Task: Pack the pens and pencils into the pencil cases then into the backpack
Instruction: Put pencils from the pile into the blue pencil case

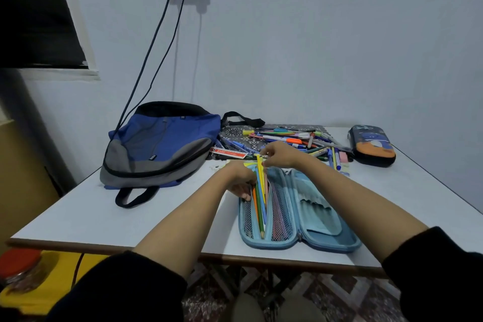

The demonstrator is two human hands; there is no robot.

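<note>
Right grip (281, 157): pinching coloured pencils (259, 204) by top ends | left grip (240, 183): curled just below, hold unclear | you: feed tips straight down under pencil case (326, 246) mesh, keep bundle aligned.

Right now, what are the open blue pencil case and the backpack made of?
The pencil case looks like a stiff moulded shell covered in smooth matte fabric: it keeps its shape, with a net pocket. The backpack looks like soft woven cloth, maybe nylon: it sags and creases.
</note>
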